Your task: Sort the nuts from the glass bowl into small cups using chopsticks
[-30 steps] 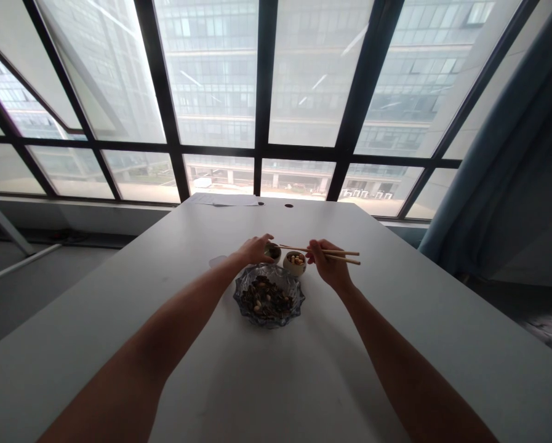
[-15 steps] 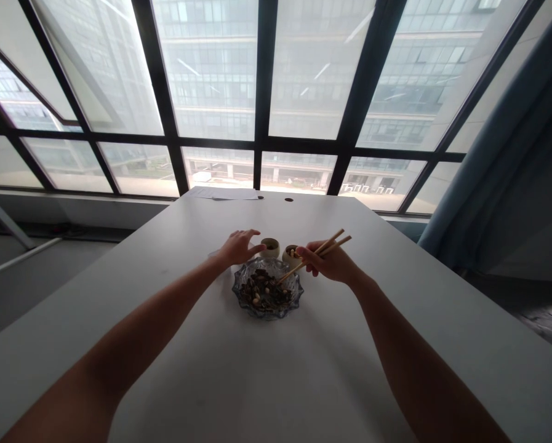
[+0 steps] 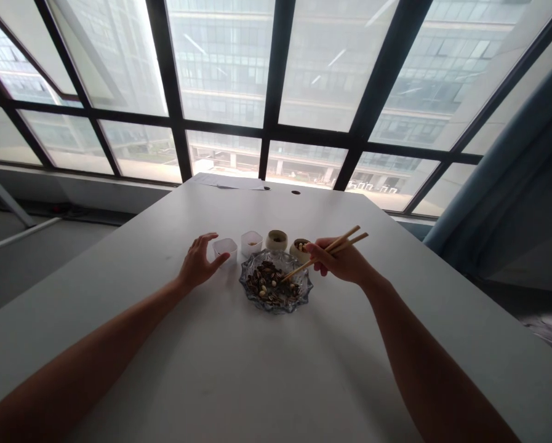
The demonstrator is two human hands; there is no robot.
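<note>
Held in my right hand (image 3: 341, 261), a pair of wooden chopsticks (image 3: 317, 257) reaches down into a scalloped glass bowl (image 3: 307, 294). Dark seeds and a few pale nuts (image 3: 271, 284) lie in that bowl, at the chopstick tips. My left hand (image 3: 200, 261) is open, thumb and fingers apart, around the near left side of a clear plastic cup (image 3: 226, 247); whether it touches the cup I cannot tell. A second clear cup (image 3: 251, 243) stands beside it, with a little something inside. Further right are a beige pot (image 3: 276, 240) and another beige pot (image 3: 296, 252) containing pale nuts, partly behind my right fingers.
All of this stands on a long white table (image 3: 257, 369). Sheets of paper (image 3: 232, 181) lie at its far end, near a dark round hole (image 3: 295, 192). Large windows rise beyond, and a blue curtain (image 3: 497, 147) hangs on the right.
My left hand has moved left, from near the left beige pot to the leftmost plastic cup, uncovering both clear cups. The chopsticks stay in the bowl. The whole view has shifted slightly.
</note>
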